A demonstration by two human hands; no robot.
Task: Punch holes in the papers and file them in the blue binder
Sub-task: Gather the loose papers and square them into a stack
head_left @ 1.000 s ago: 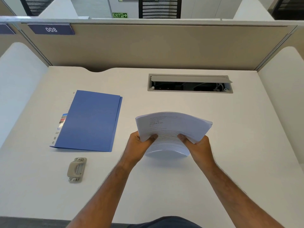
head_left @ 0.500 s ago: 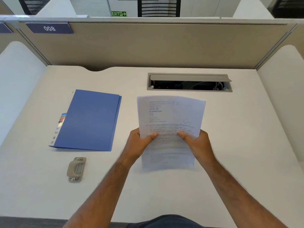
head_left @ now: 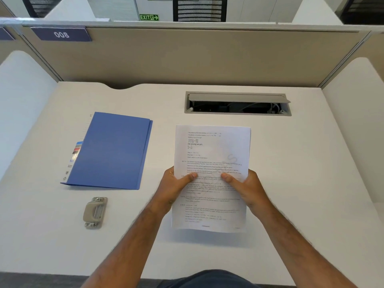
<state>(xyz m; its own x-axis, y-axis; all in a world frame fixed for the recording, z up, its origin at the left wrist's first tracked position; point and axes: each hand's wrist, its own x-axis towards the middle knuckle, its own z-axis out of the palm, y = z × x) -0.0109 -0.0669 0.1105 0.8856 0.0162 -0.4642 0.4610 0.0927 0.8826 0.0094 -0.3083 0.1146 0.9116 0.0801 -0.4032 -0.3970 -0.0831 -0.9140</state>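
Left hand [head_left: 176, 189] and right hand [head_left: 247, 190] both closed on a stack of printed papers [head_left: 212, 154], thumbs pressed on the top sheet, fingers curled behind the side edges. Held above the white desk [head_left: 301, 183], lifted clear, shadow beneath the lower edge. White sheets, flat, edges squared; black text in numbered paragraphs, bold line "On solving we get." legible near the top, remainder too small to read; faint grey watermark across the page.

Blue binder [head_left: 112, 150] closed, flat on the desk left of the papers, smooth matte cover, white spine strip with coloured blocks and illegible print. Beige hole punch [head_left: 95, 212] just in front of the binder, metal base. Grey cable hatch [head_left: 238, 103] ajar behind the papers. Navy plaque [head_left: 61, 34] reading "008" on the beige partition; green "EXIT" sign [head_left: 148, 17] beyond
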